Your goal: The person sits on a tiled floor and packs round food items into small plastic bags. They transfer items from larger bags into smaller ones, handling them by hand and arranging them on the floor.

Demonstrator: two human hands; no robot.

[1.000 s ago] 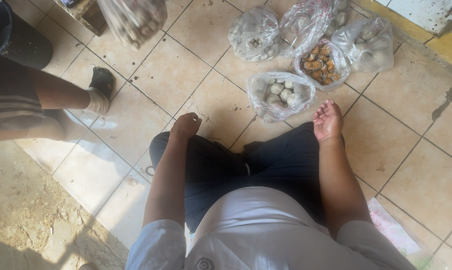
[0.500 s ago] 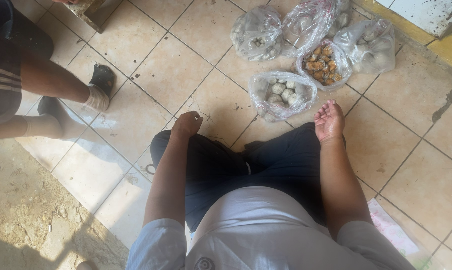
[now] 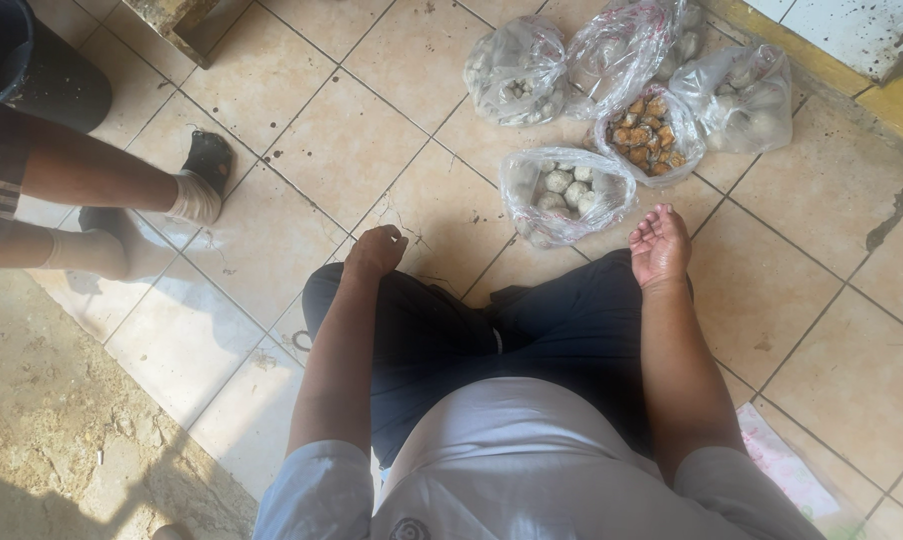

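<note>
Clear plastic bag of pale round lumps [image 3: 569, 193] lies on the tiled floor [image 3: 352, 140], just beyond the right hand [image 3: 660, 245], which rests palm-up, open and empty. Left hand [image 3: 376, 250], loosely curled, holds nothing. Behind that bag sit a bag of brown pieces [image 3: 650, 135] and other clear bags [image 3: 517, 70]. Far left of it stand another person's socked feet [image 3: 194, 195].

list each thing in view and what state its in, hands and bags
left hand: loosely curled, empty, resting on the knee
right hand: open, palm up, empty, resting on the other knee
nearest clear bag: open at the top, pale round lumps inside, lying on the tiles
bag of brown pieces: mouth open, sitting upright
grey bag: closed, bunched at the top
far right bag: crumpled, whether open or closed cannot be told
</note>
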